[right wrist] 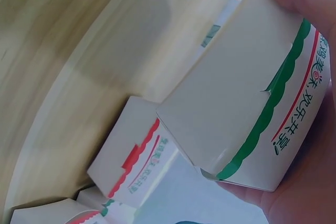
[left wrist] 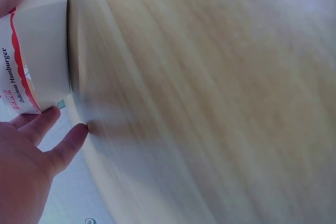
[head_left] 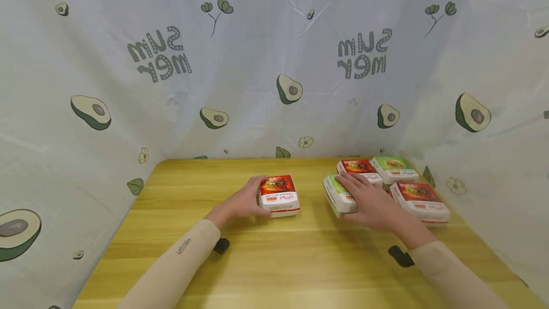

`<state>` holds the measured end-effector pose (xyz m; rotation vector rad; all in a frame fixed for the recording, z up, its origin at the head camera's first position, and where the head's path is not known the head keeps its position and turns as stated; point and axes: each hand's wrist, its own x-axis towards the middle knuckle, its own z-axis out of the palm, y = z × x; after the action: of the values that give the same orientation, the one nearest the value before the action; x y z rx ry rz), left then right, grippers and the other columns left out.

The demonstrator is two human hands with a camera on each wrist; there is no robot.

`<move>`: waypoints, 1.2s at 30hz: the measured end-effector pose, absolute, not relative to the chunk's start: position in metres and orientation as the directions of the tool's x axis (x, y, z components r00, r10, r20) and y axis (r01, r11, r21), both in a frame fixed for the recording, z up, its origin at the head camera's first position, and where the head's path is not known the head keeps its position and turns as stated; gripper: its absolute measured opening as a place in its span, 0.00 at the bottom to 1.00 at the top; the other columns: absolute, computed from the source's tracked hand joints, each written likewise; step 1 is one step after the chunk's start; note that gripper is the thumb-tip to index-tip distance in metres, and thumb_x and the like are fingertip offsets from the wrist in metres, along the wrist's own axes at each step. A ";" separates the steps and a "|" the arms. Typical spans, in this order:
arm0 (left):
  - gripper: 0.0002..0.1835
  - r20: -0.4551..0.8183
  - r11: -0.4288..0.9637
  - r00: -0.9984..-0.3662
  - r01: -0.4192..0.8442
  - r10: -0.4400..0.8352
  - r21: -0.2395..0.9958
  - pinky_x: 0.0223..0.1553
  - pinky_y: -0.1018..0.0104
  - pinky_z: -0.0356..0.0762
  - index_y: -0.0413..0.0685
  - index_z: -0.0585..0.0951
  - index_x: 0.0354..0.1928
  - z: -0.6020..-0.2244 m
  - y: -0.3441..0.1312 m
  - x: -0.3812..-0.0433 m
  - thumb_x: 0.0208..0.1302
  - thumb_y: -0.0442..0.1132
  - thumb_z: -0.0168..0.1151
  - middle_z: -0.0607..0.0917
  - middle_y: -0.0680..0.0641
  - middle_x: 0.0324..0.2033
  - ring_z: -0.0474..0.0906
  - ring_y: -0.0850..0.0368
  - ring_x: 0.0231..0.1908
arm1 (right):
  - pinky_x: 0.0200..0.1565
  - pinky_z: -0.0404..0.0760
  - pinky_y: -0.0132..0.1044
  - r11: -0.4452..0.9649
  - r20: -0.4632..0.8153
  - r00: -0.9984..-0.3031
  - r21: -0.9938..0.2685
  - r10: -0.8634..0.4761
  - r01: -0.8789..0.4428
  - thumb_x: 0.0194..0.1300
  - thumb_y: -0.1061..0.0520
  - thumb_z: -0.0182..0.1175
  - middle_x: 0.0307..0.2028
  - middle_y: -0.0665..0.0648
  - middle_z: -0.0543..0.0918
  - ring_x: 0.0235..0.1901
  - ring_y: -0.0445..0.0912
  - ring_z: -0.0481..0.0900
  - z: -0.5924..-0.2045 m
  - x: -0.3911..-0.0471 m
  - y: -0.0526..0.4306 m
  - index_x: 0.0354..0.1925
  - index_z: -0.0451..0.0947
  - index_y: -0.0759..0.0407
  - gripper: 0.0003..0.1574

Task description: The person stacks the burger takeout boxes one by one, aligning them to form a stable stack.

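Observation:
My left hand (head_left: 244,200) grips a red-topped hamburger box (head_left: 280,195) from its left side, with the thumb at the front and the fingers toward the back. In the left wrist view, the hand (left wrist: 23,169) has fingertips against one end of the white-sided box (left wrist: 44,51), just by the wooden surface. To the right, my right hand (head_left: 375,206) holds a green-topped hamburger box (head_left: 340,197), its fingers over the top. That box (right wrist: 241,93) is tilted, its plain underside showing in the right wrist view, where the thumb and palm (right wrist: 310,166) clasp it.
Behind and right of my right hand lie a red-topped box (head_left: 358,166), a green-topped box (head_left: 394,169) and another red-topped box (head_left: 421,200). A white avocado-print curtain (head_left: 257,61) borders the wooden table (head_left: 274,261) at the back and sides.

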<state>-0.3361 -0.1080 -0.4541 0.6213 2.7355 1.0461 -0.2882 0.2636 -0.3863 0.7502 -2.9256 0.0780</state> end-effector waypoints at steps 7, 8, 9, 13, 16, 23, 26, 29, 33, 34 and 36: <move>0.60 0.015 0.664 -0.901 0.330 0.433 0.671 0.68 0.49 0.66 0.59 0.52 0.78 -0.452 -0.109 -0.338 0.47 0.55 0.81 0.59 0.49 0.72 0.67 0.52 0.65 | 0.58 0.66 0.76 0.865 0.139 -0.856 0.002 -0.497 -0.502 0.53 0.31 0.72 0.78 0.57 0.55 0.75 0.60 0.56 -0.381 -0.293 0.257 0.79 0.51 0.48 0.67; 0.61 0.015 0.663 -0.901 0.330 0.433 0.672 0.68 0.50 0.66 0.59 0.52 0.78 -0.452 -0.109 -0.338 0.47 0.55 0.81 0.59 0.49 0.72 0.67 0.52 0.65 | 0.58 0.67 0.75 0.862 0.141 -0.854 0.004 -0.502 -0.506 0.53 0.30 0.72 0.78 0.57 0.55 0.75 0.61 0.56 -0.380 -0.294 0.257 0.79 0.51 0.48 0.67; 0.61 0.019 0.662 -0.901 0.332 0.434 0.672 0.68 0.50 0.66 0.59 0.52 0.78 -0.453 -0.109 -0.339 0.47 0.55 0.81 0.59 0.49 0.72 0.67 0.52 0.65 | 0.58 0.67 0.74 0.861 0.141 -0.852 0.005 -0.505 -0.509 0.53 0.31 0.72 0.78 0.58 0.55 0.75 0.60 0.56 -0.379 -0.294 0.256 0.79 0.51 0.48 0.66; 0.61 0.023 0.656 -0.902 0.331 0.431 0.679 0.67 0.50 0.67 0.59 0.52 0.78 -0.452 -0.110 -0.341 0.47 0.55 0.81 0.59 0.49 0.73 0.67 0.51 0.65 | 0.59 0.68 0.73 0.854 0.146 -0.844 0.004 -0.516 -0.521 0.53 0.31 0.72 0.78 0.58 0.56 0.75 0.60 0.55 -0.375 -0.295 0.250 0.79 0.52 0.48 0.66; 0.61 0.023 0.657 -0.903 0.329 0.429 0.678 0.67 0.49 0.67 0.59 0.52 0.78 -0.451 -0.111 -0.341 0.47 0.55 0.81 0.59 0.49 0.73 0.67 0.51 0.65 | 0.60 0.68 0.71 0.848 0.149 -0.839 -0.007 -0.523 -0.530 0.53 0.31 0.73 0.78 0.58 0.57 0.75 0.60 0.55 -0.372 -0.296 0.246 0.79 0.52 0.49 0.66; 0.60 0.031 0.665 -0.903 0.338 0.429 0.666 0.67 0.50 0.67 0.58 0.52 0.77 -0.450 -0.111 -0.342 0.47 0.54 0.81 0.59 0.49 0.72 0.68 0.52 0.64 | 0.62 0.65 0.73 0.853 0.127 -0.847 -0.013 -0.517 -0.522 0.53 0.31 0.73 0.78 0.57 0.57 0.76 0.59 0.53 -0.368 -0.299 0.235 0.79 0.50 0.47 0.67; 0.59 0.024 0.664 -0.901 0.336 0.432 0.668 0.68 0.50 0.67 0.58 0.52 0.77 -0.449 -0.110 -0.342 0.48 0.54 0.81 0.59 0.48 0.72 0.67 0.51 0.64 | 0.61 0.65 0.74 0.852 0.118 -0.847 -0.014 -0.518 -0.523 0.53 0.32 0.73 0.78 0.56 0.57 0.76 0.59 0.53 -0.366 -0.300 0.231 0.79 0.50 0.47 0.67; 0.59 0.017 0.666 -0.900 0.334 0.435 0.667 0.68 0.50 0.67 0.58 0.52 0.77 -0.450 -0.109 -0.341 0.48 0.53 0.81 0.59 0.48 0.73 0.67 0.51 0.65 | 0.61 0.66 0.73 0.844 0.117 -0.839 -0.019 -0.531 -0.536 0.53 0.32 0.73 0.77 0.56 0.58 0.76 0.59 0.53 -0.364 -0.300 0.226 0.79 0.51 0.47 0.66; 0.60 0.017 0.663 -0.901 0.331 0.433 0.671 0.68 0.50 0.67 0.58 0.52 0.77 -0.452 -0.109 -0.341 0.48 0.53 0.81 0.58 0.48 0.73 0.67 0.51 0.65 | 0.61 0.66 0.73 0.835 0.115 -0.830 -0.016 -0.545 -0.551 0.53 0.31 0.72 0.77 0.55 0.59 0.76 0.59 0.54 -0.365 -0.301 0.220 0.79 0.51 0.47 0.66; 0.60 0.017 0.662 -0.902 0.330 0.432 0.673 0.68 0.50 0.67 0.58 0.52 0.77 -0.453 -0.109 -0.341 0.48 0.53 0.81 0.58 0.48 0.73 0.67 0.51 0.65 | 0.62 0.66 0.72 0.833 0.115 -0.828 -0.014 -0.548 -0.553 0.53 0.31 0.72 0.77 0.55 0.58 0.76 0.59 0.54 -0.365 -0.301 0.218 0.79 0.51 0.46 0.66; 0.60 0.015 0.659 -0.901 0.329 0.434 0.677 0.68 0.50 0.66 0.58 0.52 0.78 -0.454 -0.109 -0.341 0.48 0.53 0.81 0.58 0.48 0.73 0.67 0.51 0.65 | 0.62 0.65 0.72 0.829 0.115 -0.824 -0.013 -0.554 -0.559 0.53 0.31 0.73 0.77 0.55 0.59 0.76 0.58 0.54 -0.366 -0.303 0.216 0.79 0.51 0.46 0.66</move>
<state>-0.3408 -0.1090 -0.4541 0.6305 2.7243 1.0673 -0.3025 0.2159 -0.3660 0.8861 -2.9020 0.0697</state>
